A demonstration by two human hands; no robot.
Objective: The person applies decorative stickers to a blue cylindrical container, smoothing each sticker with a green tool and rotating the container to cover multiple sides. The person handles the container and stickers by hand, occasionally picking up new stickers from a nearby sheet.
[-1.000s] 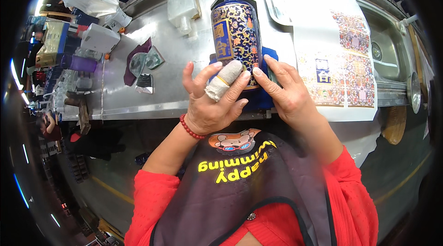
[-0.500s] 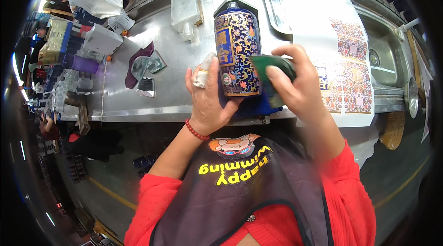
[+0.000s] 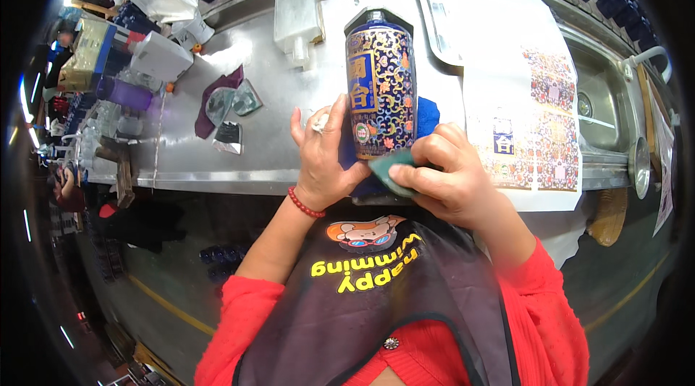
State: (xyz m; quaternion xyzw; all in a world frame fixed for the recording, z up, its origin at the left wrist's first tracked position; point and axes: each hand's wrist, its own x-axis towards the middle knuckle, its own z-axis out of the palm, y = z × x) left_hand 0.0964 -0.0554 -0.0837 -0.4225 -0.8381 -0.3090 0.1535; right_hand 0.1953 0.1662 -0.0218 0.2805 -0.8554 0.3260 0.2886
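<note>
A dark blue bottle (image 3: 381, 89) lies on its side on a steel counter (image 3: 253, 147), its neck pointing away from the person and its base near the counter's front edge. Its body is covered with a dense decal of gold scrollwork, small red and pale flowers, and a gold-framed panel on its left face; a small round green-and-white sticker sits low on that side. The glaze is glossy and catches the light along the top. A blue cloth (image 3: 427, 115) shows under and just to the right of the bottle. The left hand (image 3: 323, 158) rests against the bottle's left side, fingers spread and extended, palm cupping the lower body; one finger wears a white wrap. The right hand (image 3: 441, 180) is curled around a green scraper (image 3: 391, 169), pinching it and pressing its edge to the bottle's lower right side. A printed decal sheet (image 3: 521, 96) lies on the counter to the right, near a sink (image 3: 601, 107). A white block (image 3: 297, 17) stands to the left of the bottle's neck.
</note>
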